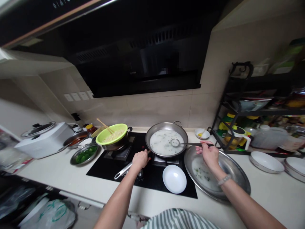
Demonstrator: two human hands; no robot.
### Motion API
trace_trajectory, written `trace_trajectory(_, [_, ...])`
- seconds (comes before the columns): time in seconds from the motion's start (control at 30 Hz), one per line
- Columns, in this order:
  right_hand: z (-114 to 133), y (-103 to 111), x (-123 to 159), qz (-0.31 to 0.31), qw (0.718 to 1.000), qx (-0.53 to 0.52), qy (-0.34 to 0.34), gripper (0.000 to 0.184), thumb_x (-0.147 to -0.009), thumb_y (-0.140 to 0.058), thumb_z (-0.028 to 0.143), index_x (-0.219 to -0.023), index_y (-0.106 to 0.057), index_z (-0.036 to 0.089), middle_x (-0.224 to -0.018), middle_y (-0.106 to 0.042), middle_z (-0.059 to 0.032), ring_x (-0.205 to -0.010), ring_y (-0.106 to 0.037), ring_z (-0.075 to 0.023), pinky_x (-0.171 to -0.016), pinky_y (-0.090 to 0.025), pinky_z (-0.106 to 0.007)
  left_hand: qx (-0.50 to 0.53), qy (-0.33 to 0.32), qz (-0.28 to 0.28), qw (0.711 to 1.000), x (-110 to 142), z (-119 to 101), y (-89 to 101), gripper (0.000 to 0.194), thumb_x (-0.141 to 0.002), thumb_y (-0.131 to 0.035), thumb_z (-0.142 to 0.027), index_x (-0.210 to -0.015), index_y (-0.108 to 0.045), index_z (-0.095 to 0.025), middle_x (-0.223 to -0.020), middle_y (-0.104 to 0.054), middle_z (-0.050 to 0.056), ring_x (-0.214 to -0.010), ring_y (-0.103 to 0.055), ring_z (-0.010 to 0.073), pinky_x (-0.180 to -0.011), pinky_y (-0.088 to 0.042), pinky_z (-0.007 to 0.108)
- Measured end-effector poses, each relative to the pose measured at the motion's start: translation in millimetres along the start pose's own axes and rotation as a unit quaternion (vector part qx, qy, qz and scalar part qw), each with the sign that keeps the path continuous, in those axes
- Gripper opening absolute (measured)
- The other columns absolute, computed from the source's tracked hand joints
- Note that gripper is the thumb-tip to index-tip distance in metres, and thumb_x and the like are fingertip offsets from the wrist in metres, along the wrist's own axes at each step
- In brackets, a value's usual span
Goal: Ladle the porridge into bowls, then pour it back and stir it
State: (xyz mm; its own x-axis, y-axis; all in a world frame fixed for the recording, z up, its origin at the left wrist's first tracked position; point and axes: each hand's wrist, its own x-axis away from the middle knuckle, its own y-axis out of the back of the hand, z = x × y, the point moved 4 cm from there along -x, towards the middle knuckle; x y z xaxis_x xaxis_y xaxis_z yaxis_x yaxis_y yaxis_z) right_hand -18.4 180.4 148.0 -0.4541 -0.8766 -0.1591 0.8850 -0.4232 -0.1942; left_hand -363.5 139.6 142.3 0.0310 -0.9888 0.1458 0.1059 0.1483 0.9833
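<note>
A steel wok (pixel 149 144) of milky white soup with dark green bits sits on the right burner. My left hand (pixel 141 159) is closed around the wok's long handle (pixel 122 170), whose silver end sticks out beyond my fist. In my right hand (pixel 208 155) is a ladle (pixel 175 142), its round head in the soup and its dark handle running rightward over the rim. Below my right hand lies a wide steel basin (pixel 234 168), holding some similar whitish liquid with green pieces. An empty white bowl (pixel 174 179) stands on the stovetop in front of the wok.
On the left burner, a green colander (pixel 111 133) with noodles and chopsticks rests on a pot. Farther left are a dish of green vegetables (pixel 85 154) and a white appliance (pixel 45 143). White bowls (pixel 267 161) and a black rack (pixel 234 111) stand right. A range hood (pixel 143 54) hangs overhead.
</note>
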Motion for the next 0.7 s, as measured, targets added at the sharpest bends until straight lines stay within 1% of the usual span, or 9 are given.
trace_trajectory(0.27, [-0.6,2.8,7.2,-0.012,0.999,-0.029,-0.026,0.018,-0.068,-0.064,0.035,-0.08,-0.057,0.023,-0.05,-0.061,-0.0016,-0.047,-0.063,-0.0232,-0.038,-0.049,-0.031,-0.001,-0.002,-0.005,1.0,-1.2,0.6,-2.5,0.04,-0.091,-0.051,-0.04,-0.12,-0.054,-0.013,-0.111,-0.069,0.019,-0.103,-0.067,0.0314,-0.084,-0.051,0.04])
trace_trajectory(0.47, [2.2,6.5,10.3,-0.022,0.998,-0.042,-0.036,0.016,-0.067,-0.064,0.034,-0.078,-0.056,0.025,-0.05,-0.06,-0.0007,-0.044,-0.061,-0.0226,-0.036,-0.047,-0.031,-0.001,-0.003,-0.003,1.0,-1.5,0.9,-2.9,0.041,-0.091,-0.051,-0.04,-0.121,-0.053,-0.013,-0.111,-0.069,0.019,-0.103,-0.067,0.0317,-0.083,-0.051,0.04])
trace_trajectory(0.6, [11.5,17.8,9.6,-0.029,0.997,-0.052,-0.039,0.015,-0.066,-0.064,0.033,-0.077,-0.056,0.026,-0.05,-0.059,-0.0004,-0.046,-0.061,-0.0227,-0.036,-0.046,-0.031,-0.001,-0.005,-0.002,1.0,-0.6,0.8,-2.1,0.041,-0.092,-0.05,-0.04,-0.122,-0.053,-0.012,-0.111,-0.069,0.019,-0.104,-0.067,0.0319,-0.083,-0.051,0.04])
trace_trajectory(0.7, [22.4,35.0,8.1,-0.044,0.996,-0.06,-0.045,0.016,-0.065,-0.064,0.032,-0.077,-0.058,0.025,-0.051,-0.06,-0.0011,-0.048,-0.062,-0.0224,-0.037,-0.045,-0.03,-0.001,-0.006,0.0,1.0,-0.3,0.6,-1.4,0.041,-0.092,-0.05,-0.039,-0.122,-0.053,-0.012,-0.112,-0.069,0.018,-0.104,-0.067,0.0313,-0.084,-0.051,0.04])
